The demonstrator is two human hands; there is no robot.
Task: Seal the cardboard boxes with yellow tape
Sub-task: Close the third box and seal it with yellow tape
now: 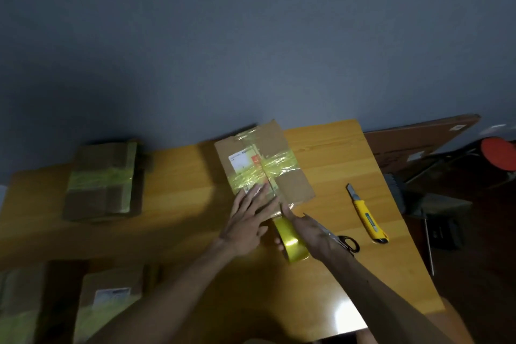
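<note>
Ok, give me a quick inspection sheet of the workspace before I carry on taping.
Surface: wooden table, with a glare patch at the near right edge.
Job's things: cardboard box at centre, crossed with yellow tape. The yellow tape roll is at its near edge. A taped box sits far left and a labelled box near left, blurred.
Clutter: scissors partly under the right hand; yellow utility knife to the right, blade extended.
Hands: left hand flat on the cardboard box; right hand grips the yellow tape roll.
Cables: nothing seen.
Surroundings: grey wall; brown board and red stool at right.
</note>
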